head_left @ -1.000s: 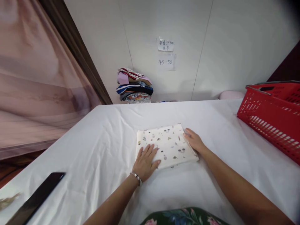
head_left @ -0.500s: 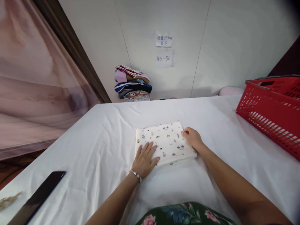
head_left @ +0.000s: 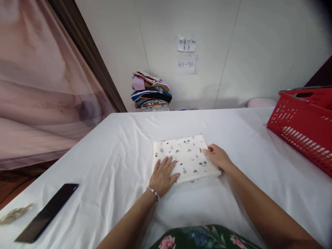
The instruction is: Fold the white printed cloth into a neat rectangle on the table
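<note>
A folded white cloth with a small print of plants and rainbows lies on the white-covered table. My left hand rests flat on its near left part, fingers spread, a silver bracelet on the wrist. At the cloth's right side, my right hand has its thumb on top and the other fingers curled at the edge, pinching it. The undersides of those curled fingers are hidden.
A red plastic basket stands at the right. Folded fabrics are stacked beyond the table's far edge, below paper signs on the wall. A dark phone-like slab and a pale tassel-like thing lie at the left.
The whole view has shifted a little, so most things sit further right in the picture. My right hand has slid slightly toward me along the cloth's edge; my left hand stays flat.
</note>
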### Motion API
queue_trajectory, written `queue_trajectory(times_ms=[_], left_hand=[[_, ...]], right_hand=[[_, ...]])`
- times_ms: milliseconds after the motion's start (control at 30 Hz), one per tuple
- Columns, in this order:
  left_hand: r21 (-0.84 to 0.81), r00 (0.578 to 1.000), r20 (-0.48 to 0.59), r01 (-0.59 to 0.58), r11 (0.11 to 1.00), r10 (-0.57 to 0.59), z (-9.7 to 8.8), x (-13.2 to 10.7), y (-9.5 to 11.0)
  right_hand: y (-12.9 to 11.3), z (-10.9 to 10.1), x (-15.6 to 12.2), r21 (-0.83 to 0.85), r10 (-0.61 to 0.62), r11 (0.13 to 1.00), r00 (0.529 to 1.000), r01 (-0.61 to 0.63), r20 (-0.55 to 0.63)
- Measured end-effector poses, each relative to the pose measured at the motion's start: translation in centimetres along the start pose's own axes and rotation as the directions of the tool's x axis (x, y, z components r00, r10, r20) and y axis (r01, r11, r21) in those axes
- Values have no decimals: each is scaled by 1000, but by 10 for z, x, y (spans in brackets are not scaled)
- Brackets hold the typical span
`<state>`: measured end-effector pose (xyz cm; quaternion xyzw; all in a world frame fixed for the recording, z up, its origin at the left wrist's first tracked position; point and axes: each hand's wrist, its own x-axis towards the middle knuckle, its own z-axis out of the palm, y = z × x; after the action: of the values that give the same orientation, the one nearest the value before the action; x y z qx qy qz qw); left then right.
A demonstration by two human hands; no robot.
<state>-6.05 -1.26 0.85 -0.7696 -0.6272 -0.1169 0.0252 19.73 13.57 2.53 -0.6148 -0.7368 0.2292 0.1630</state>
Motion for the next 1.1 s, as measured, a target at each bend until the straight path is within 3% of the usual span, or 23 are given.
queue_trajectory(times_ms=[100, 167, 233, 300, 367, 433, 600, 700, 800, 1000, 1100], left_hand=[[-3, 1000, -12, 0, 1000, 0, -1, 0, 0], [-13, 1000, -14, 9, 1000, -9, -2, 0, 2], [-27, 1000, -12, 19, 999, -19, -3, 0, 3], [-42, 999, -19, 30, 999, -31, -5, -1, 5], [-55, 998, -36, 43, 998, -45, -5, -2, 6], [-66, 997, -60, 49, 997, -53, -6, -5, 6], [-79, 994, -94, -63, 995, 55, -8, -20, 9], [-74, 992, -76, -108, 991, 102, -10, -25, 12], [-64, 994, -61, -90, 994, 87, -12, -24, 13], [-13, 991, -53, -126, 992, 125, -9, -25, 11], [41, 980, -51, -190, 981, 192, -4, -22, -5]], right_hand=[[-2, -4, -4, -38, 25, 999, 997, -22, 74], [-5, -6, -7, -113, 0, 994, 999, 6, 50], [-12, -8, -15, -178, -115, 978, 993, 109, -21], [-21, -6, -25, -177, -303, 940, 952, 291, -44], [-28, 1, -36, -135, -478, 867, 877, 479, 47], [-31, 11, -44, -122, -555, 808, 813, 577, 176], [-28, 17, -43, -95, -545, 798, 781, 595, 306], [-36, 9, -24, -76, -560, 803, 791, 592, 244], [-51, 8, 11, -164, -533, 806, 819, 568, 214], [-68, 16, 86, -299, -381, 798, 823, 523, 422], [-64, 12, 105, -304, -329, 810, 817, 502, 474]])
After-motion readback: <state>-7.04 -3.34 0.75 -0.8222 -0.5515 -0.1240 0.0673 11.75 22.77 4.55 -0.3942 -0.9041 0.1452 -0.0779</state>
